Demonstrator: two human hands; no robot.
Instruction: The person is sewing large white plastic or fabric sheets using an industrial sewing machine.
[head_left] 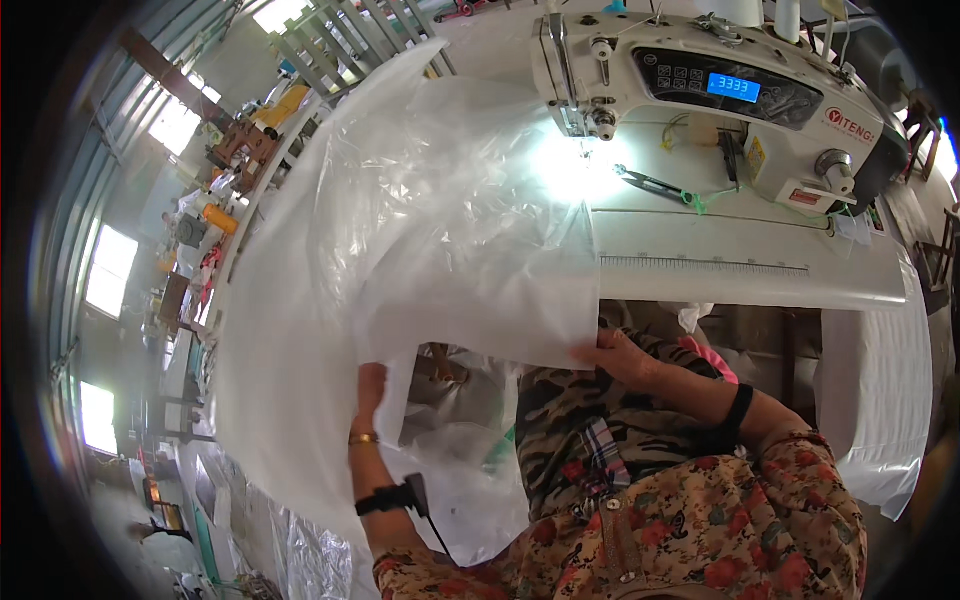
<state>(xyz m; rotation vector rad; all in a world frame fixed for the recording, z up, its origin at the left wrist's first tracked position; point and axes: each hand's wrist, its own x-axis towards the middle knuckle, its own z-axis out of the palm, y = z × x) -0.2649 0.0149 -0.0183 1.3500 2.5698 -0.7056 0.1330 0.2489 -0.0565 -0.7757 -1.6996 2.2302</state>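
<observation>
Head view: a translucent sheet [490, 300] apparently being lined up at the sewing machine [700, 85].
The glossy, creased, film-like sheet spreads from centre toward ten o'clock; the hard white machine stands between one and two. The right hand [625, 362], at four, pinches its straight edge; the left hand [370, 390], at eight, meets it, grip too obscured to tell. Next likely calls for guiding that edge flat toward the lamp glow [578, 168].
</observation>
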